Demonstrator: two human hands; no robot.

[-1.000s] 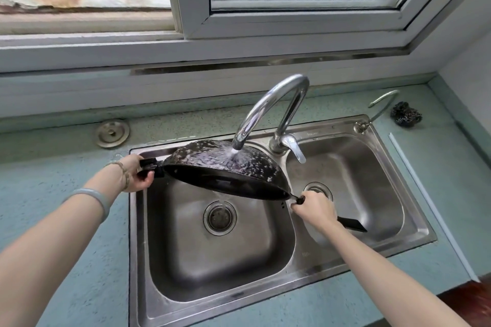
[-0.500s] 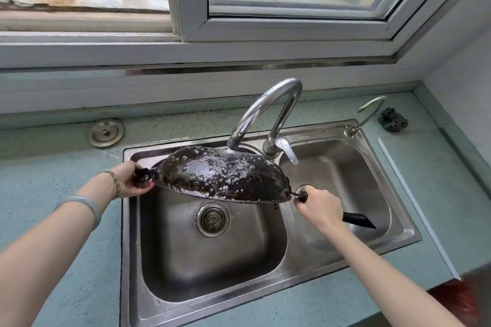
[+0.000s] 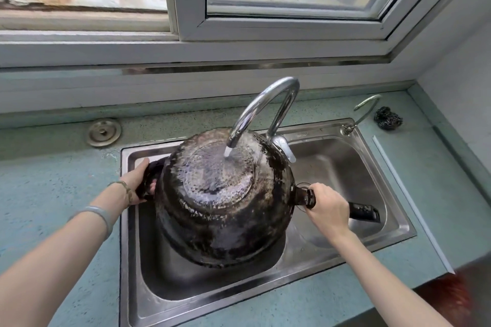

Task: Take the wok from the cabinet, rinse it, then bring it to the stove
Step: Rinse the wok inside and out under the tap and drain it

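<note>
Blackened round metal wok (image 3: 220, 204) looked wet, prob heavy: you gripped black side handle (image 3: 156, 168) w/ left hand (image 3: 138, 180), long black handle (image 3: 364, 212) w/ right hand (image 3: 328, 207).

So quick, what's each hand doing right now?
Left hand: grips the side handle of the wok.
Right hand: grips the wok's long handle.

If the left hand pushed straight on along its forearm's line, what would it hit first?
Probably the upturned blackened round metal wok: the left hand grips its black side handle, and the wet wall lies just beyond. Depth is hard to judge.
</note>
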